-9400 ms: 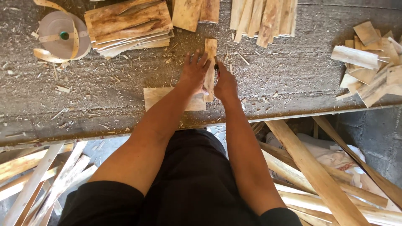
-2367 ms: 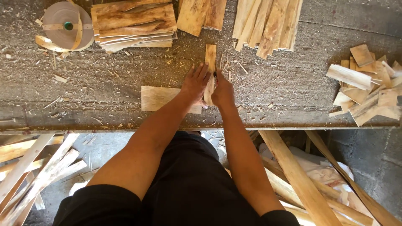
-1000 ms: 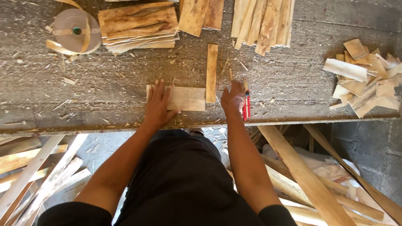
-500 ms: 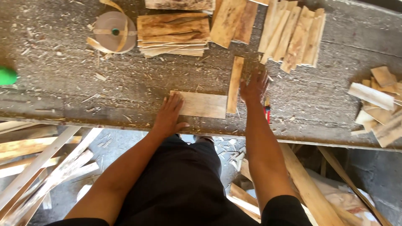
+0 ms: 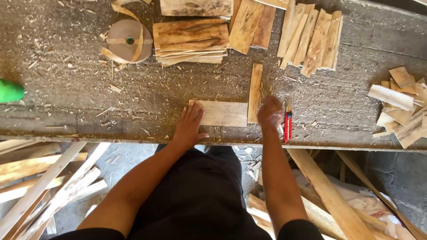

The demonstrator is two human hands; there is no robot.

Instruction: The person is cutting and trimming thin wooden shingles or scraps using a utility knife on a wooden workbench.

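A: While the left hand (image 5: 189, 126) lies flat and open, fingertips on the wooden board (image 5: 222, 114) near the bench edge, what grips anything?
B: Nothing clearly. The right hand (image 5: 270, 113) is blurred; I cannot tell its grip. A red knife (image 5: 287, 126) lies beside it, a narrow strip (image 5: 255, 92) just beyond, plank stacks (image 5: 191, 41) farther.

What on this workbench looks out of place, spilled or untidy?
Wood chips and splinters are scattered across the grey bench. The offcuts at the right edge lie in a loose heap, while the slat stacks at the back are neat. A red utility knife lies close to the right hand.
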